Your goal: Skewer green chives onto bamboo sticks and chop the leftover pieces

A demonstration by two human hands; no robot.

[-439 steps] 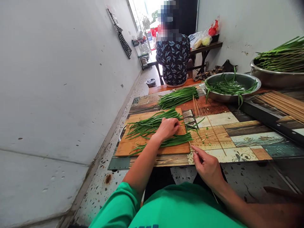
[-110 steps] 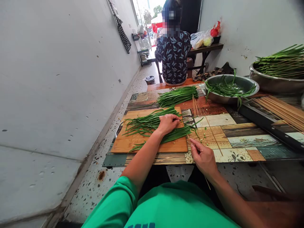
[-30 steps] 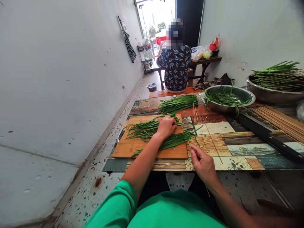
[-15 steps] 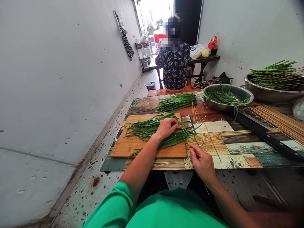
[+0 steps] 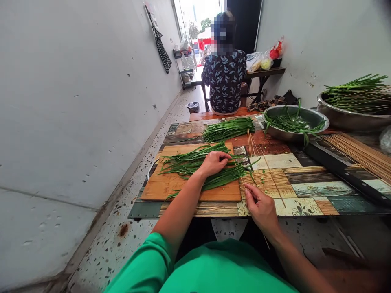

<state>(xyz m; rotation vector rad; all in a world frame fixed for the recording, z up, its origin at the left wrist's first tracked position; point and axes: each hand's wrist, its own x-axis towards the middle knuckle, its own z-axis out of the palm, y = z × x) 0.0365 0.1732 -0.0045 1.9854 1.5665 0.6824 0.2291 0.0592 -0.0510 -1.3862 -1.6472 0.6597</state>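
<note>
Long green garlic chives [image 5: 227, 178] lie in bunches across a wooden cutting board [image 5: 160, 188], cut ends to the right. My left hand [image 5: 215, 162] rests over them with curled fingers, closed on chive ends near the board's right edge. In my right hand [image 5: 260, 205], by the table's front edge, thumb and fingers pinch a thin bamboo skewer [image 5: 242, 182]. Its upper part runs to the chive ends by my left fingertips; its lower end sticks out below my right hand. The exact spot where tip and chives meet is partly hidden by my left fingers.
Behind the board lies another chive bunch [image 5: 227, 129] beside several loose skewers [image 5: 251, 143]. To the right are a metal bowl [image 5: 275, 133] of chive pieces, a large knife [image 5: 345, 175], a skewer pile [image 5: 360, 156] and a bigger basin [image 5: 342, 118]. A person [image 5: 225, 83] sits beyond, facing away.
The view has shifted slightly. My left fingers reach a little further right over the chive ends; my right hand keeps its pinch on the skewer with hardly any movement.
</note>
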